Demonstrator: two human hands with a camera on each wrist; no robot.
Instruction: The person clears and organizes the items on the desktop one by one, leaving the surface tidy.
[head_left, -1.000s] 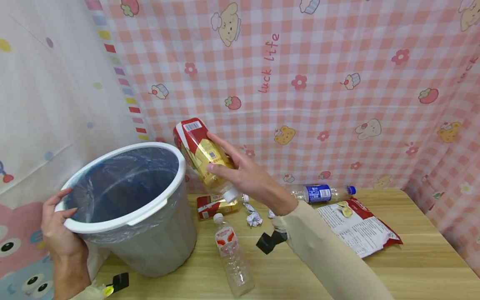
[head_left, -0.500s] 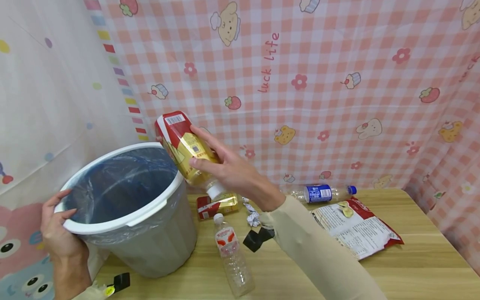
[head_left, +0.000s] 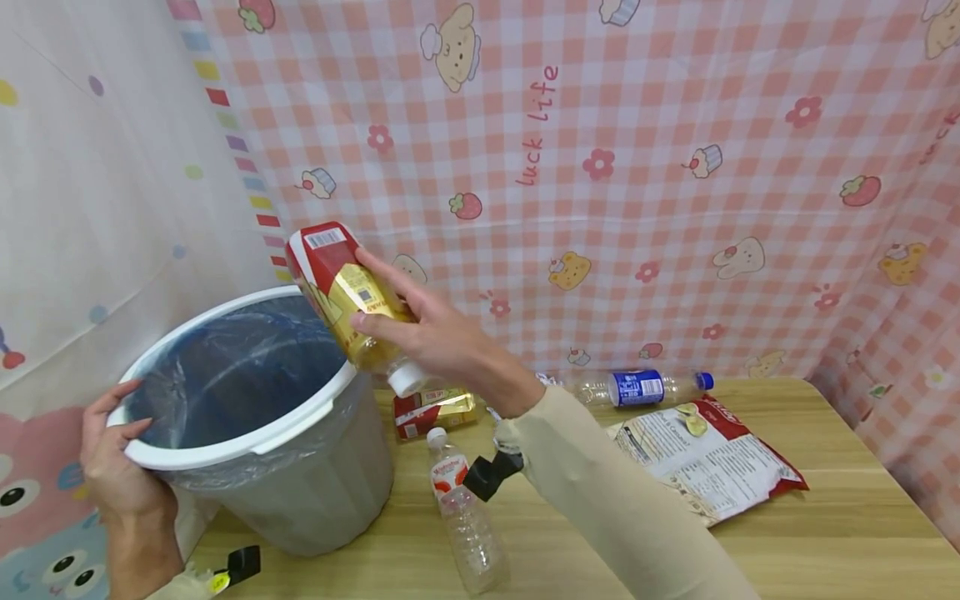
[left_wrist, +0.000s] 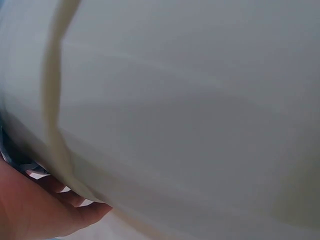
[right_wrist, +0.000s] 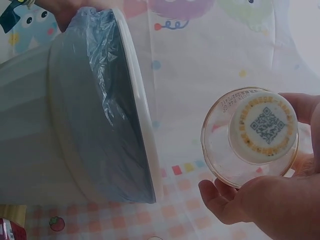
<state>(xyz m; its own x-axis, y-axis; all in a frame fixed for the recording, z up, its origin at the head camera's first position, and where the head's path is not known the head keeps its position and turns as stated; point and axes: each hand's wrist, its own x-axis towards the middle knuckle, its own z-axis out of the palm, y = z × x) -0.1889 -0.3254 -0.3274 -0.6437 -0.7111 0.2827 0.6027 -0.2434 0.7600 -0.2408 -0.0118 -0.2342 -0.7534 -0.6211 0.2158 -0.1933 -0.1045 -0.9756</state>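
Note:
My left hand (head_left: 127,462) grips the white rim (head_left: 258,442) of a grey trash bin (head_left: 322,483), which tilts slightly and is lined with a clear plastic bag (head_left: 176,408). In my right hand (head_left: 450,346) is a plastic bottle (head_left: 341,287) with a red and gold label, held above the bin's right rim. Its base points up and left, and its white cap (head_left: 407,377) points down and right. In the right wrist view the cap (right_wrist: 265,127) faces the camera, with a code printed on it. The left wrist view shows mostly the bin's outer wall (left_wrist: 190,110).
A second red and gold package (head_left: 435,410) lies beside the bin. In front of it lies a clear bottle (head_left: 472,533) with a red and white label. Further right are a blue-labelled bottle (head_left: 637,387) and a chip bag (head_left: 712,458). A patterned curtain (head_left: 660,208) hangs behind the table.
My right hand has carried the red and gold bottle leftward, from beside the bin to over its right rim. My left hand and the bin have stayed in place.

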